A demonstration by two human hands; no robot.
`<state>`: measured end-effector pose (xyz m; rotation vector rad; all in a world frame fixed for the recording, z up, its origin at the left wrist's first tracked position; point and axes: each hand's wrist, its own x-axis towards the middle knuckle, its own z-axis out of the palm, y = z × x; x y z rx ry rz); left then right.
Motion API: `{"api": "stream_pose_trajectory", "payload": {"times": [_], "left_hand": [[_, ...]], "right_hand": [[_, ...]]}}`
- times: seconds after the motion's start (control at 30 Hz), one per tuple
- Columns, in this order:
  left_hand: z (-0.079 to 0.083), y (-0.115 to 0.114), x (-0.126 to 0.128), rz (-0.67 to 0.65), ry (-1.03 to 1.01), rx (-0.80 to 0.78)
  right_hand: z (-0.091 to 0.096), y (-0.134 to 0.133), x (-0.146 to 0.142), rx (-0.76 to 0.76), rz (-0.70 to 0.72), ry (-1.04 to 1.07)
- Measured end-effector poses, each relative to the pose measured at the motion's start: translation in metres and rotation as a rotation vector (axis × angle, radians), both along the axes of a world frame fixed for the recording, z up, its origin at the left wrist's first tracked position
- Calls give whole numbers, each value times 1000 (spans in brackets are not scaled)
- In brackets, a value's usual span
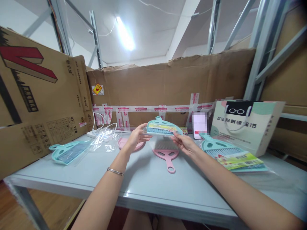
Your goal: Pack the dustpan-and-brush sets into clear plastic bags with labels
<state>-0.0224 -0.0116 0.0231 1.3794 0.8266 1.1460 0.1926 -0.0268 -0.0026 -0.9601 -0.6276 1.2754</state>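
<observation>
A teal dustpan and brush set (164, 125) with a yellow-green label, apparently in clear plastic, is held up above the table between my hands. My left hand (137, 138) holds its left end, with the fingers partly stretched out. The fingers of my right hand (184, 142) pinch its lower right edge. Below it lies a pink brush (167, 155) with pale bristles, its ring handle towards me. Behind my left hand, a pink dustpan (123, 143) is partly hidden.
An unwrapped teal dustpan with brush (69, 151) lies at the left. Bagged teal sets (236, 157) are on the right, before a paper bag (249, 127). Crumpled clear plastic (104, 139) covers part of a power strip. A phone (200, 124) leans near the cardboard wall (148, 86).
</observation>
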Motion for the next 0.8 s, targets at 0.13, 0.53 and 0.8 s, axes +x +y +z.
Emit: {"api": "stream_pose_trajectory", "payload": {"times": [0.13,0.53,0.8], "left_hand": [[-12,4,1,-41,191,217],[-19,7,9,397,173,593],[-10,-1,12,328,67,491]], "right_hand": [[0,0,0,15,15,-63],[-9,-1,-4,381,132,-188],[-13,4,-1,566,-133,-673]]}}
